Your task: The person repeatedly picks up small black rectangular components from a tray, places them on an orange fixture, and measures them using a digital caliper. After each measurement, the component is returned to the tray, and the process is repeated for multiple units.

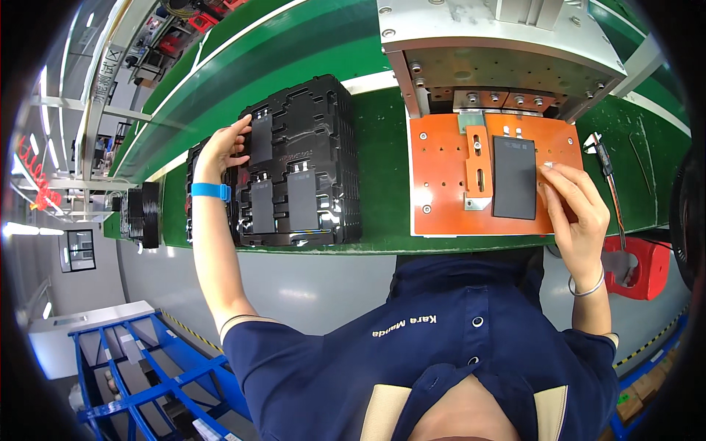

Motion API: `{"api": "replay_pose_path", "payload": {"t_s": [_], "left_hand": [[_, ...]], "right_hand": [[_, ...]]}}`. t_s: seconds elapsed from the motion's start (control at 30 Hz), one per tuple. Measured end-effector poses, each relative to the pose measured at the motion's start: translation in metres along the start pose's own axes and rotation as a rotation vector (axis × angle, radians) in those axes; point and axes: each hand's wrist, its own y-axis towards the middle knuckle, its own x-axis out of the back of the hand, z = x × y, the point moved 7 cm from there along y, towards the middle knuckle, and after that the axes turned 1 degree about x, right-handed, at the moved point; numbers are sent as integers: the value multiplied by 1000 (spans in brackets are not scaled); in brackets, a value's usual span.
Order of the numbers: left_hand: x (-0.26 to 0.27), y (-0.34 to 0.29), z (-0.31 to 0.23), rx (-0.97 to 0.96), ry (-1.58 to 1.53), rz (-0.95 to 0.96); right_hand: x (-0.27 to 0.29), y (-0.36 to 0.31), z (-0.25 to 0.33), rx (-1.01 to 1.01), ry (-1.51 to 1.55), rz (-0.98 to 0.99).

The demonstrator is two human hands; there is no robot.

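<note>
My left hand (226, 147) reaches over a black molded tray (316, 117), its fingers apart at the left edge of a flat black pouch battery (262, 138). Two more such batteries, a middle one (262, 208) and a right one (302, 200), lie in the tray's nearer pockets. On an orange fixture plate (441, 173) rests another black pouch battery (515, 178), its metal tabs pointing away from me. Close beside its right edge is my right hand (577, 202), fingers stretched out and thumb apart; whether the tips touch the battery I cannot tell.
An orange slotted guide block (479, 165) stands along the battery's left side. Behind the plate rises a metal press frame (507, 59). A caliper (601, 156) lies on the green bench (386, 169) at right. Below it is a red stool (647, 268). Stacked black trays (143, 214) stand far left.
</note>
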Motion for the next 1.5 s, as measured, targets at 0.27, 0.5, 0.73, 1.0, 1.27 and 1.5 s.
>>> {"api": "replay_pose_path", "payload": {"t_s": [0.27, 0.5, 0.73, 1.0, 1.27, 1.5], "left_hand": [[1, -4, -13, 21, 101, -50], [2, -2, -5, 120, -51, 64], [0, -2, -12, 130, 27, -19], [7, -47, -59, -274, 73, 9], [-104, -21, -93, -331, -118, 313], [-79, -96, -143, -970, 351, -547]], "right_hand": [[3, -3, -10, -32, 46, -26], [2, -5, -10, 4, 24, -47], [2, -5, -12, 23, 12, -66], [0, -11, 3, -62, -48, 164], [-5, -4, 5, -7, -70, 165], [-18, 40, -16, 153, -69, 113]]}}
